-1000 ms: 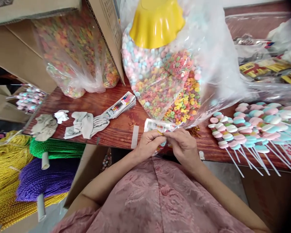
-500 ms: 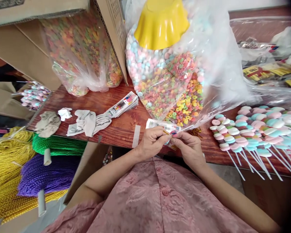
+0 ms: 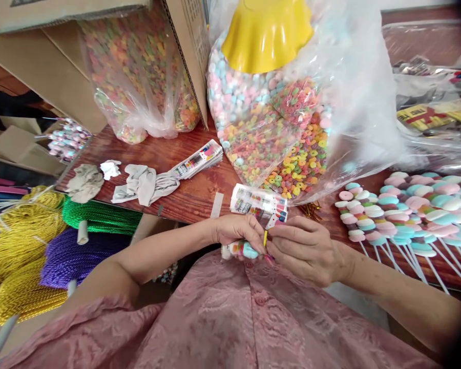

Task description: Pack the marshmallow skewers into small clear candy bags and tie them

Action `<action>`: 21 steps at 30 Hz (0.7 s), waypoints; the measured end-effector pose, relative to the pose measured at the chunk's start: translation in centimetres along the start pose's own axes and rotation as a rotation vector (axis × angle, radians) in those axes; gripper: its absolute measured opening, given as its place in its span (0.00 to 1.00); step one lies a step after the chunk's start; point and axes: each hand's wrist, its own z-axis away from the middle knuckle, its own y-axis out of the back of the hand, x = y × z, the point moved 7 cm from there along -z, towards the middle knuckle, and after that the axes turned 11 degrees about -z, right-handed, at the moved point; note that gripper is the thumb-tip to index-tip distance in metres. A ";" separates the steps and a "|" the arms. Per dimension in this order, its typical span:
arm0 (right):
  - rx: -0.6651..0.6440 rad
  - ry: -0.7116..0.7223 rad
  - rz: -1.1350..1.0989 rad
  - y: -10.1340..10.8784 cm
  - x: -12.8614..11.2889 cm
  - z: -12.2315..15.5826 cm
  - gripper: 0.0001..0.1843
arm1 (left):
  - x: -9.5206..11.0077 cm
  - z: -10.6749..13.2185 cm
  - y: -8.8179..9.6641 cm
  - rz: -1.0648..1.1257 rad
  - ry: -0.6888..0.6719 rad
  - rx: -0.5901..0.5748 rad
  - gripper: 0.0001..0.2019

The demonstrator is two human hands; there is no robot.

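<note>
Close to my body, my left hand (image 3: 243, 231) is closed around one end of a wrapped candy skewer (image 3: 238, 249), whose pastel and coloured sweets stick out below the fingers. At that end, my right hand (image 3: 305, 250) pinches a short yellow twist tie (image 3: 265, 238) with thumb and fingers. A bit of pink wrapper pokes out under the fingertips. Just beyond both hands lies a stack of printed clear bags (image 3: 249, 200) on the table. Beside it is a small bundle of gold twist ties (image 3: 311, 210), partly hidden by my right hand.
A big clear bag of candies (image 3: 234, 97) with a yellow bowl (image 3: 269, 38) on top stands ahead. Candy skewers (image 3: 403, 205) lie in a pile at right. At left are a cardboard box (image 3: 188, 56), a grey cloth (image 3: 142, 187) and spools of coloured cord (image 3: 77, 259).
Both hands have come down nearer my body, and the candy skewer now shows under my left hand. A yellow twist tie now stands upright at my right fingertips. The view has shifted slightly.
</note>
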 end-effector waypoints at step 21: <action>-0.039 0.099 0.493 -0.7 0.9 -3.9 0.13 | 10.7 6.0 -0.1 -1.760 -0.091 0.349 0.14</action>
